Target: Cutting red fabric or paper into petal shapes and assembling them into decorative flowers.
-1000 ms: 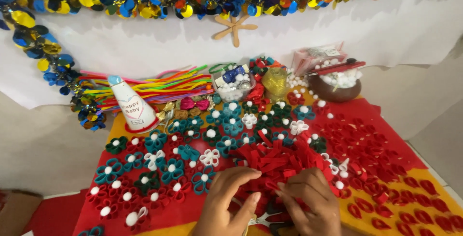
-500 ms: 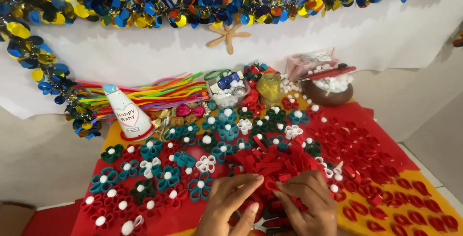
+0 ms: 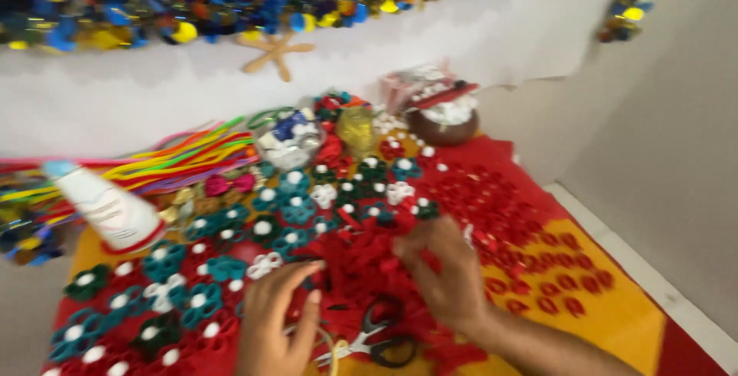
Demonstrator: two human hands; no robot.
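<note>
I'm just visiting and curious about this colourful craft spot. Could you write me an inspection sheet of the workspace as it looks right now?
Surface: red cloth over a yellow-orange mat, on the floor by a white wall.
Job's things: pile of red paper strips under both hands; black-handled scissors just in front of it.
Clutter: teal, green and red paper flowers with white centres; red loops; white glue cone; coloured pipe cleaners; brown bowl.
Hands: left hand and right hand both on the strips; the picture is blurred, so the grip is unclear.
Cables: nothing seen.
Surroundings: flower garland and a starfish shape on the wall.
</note>
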